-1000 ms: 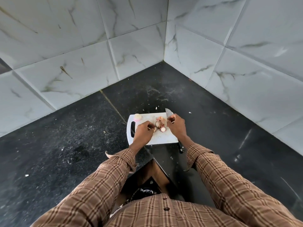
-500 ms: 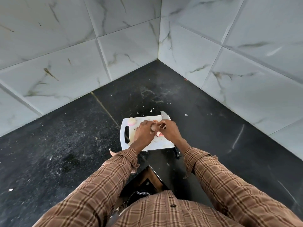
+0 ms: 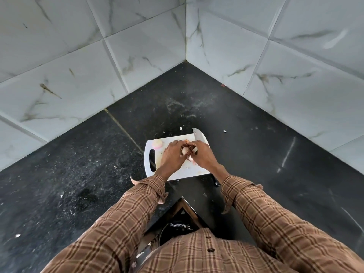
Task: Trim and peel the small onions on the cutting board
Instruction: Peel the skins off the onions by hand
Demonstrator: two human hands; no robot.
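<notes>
Since a second ago the two hands have closed in on each other: they were apart on either side of the onion pile, and now they meet over the middle of the cutting board (image 3: 178, 175) with one small onion (image 3: 185, 151) lifted between them. That onion shows pale and partly peeled in the gap between the fingertips, with a flap of dark skin hanging at its right side. Another small piece (image 3: 190, 158) lies on the board just below the hands.

Nearest the camera are the brown checked sleeves (image 3: 126, 215), reaching over the edge of a black speckled counter (image 3: 78, 174) scattered with bits of peel. The white board lies on it, its handle slot to the left. A peeled pinkish onion (image 3: 157, 144) rests at the board's far left corner, apart from the hands. A knife (image 3: 197, 134) lies along the board's right side, its blade tip past the far edge. Beyond, the counter runs into a corner of white marbled wall tiles (image 3: 137, 56).

The left hand (image 3: 171, 156) curls its fingers round the onion from the left. The right hand (image 3: 202, 155) pinches at it from the right, fingers bent.
</notes>
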